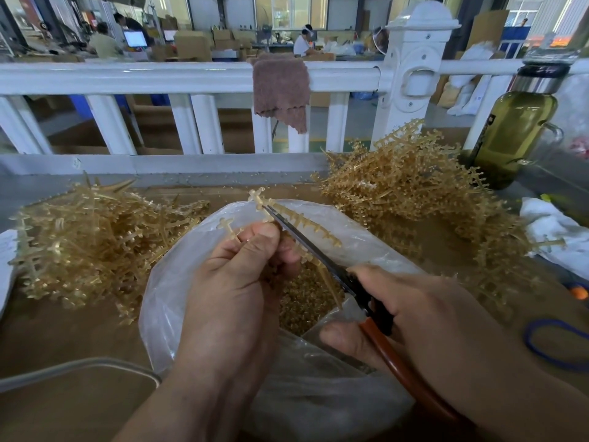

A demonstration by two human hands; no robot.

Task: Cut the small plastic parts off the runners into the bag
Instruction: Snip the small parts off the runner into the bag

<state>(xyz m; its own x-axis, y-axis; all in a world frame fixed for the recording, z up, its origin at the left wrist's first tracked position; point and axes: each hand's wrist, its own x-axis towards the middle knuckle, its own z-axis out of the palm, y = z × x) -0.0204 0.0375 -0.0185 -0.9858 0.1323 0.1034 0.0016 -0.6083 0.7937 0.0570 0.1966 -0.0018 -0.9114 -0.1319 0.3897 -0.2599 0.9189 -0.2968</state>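
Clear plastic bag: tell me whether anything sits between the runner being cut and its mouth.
Nothing visible does. The left hand holds the amber plastic runner over the open mouth of the clear plastic bag; the black-bladed scissors in the right hand meet it there, cut parts piled below.

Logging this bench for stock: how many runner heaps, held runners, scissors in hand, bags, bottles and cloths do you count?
Amber plastic runner heaps: 2 (left heap, right heap)
Single amber runner in left hand: 1
Red-handled scissors in right hand: 1
Clear plastic bag: 1
Olive-green glass bottle: 1
Brown cloth: 1
Total: 7
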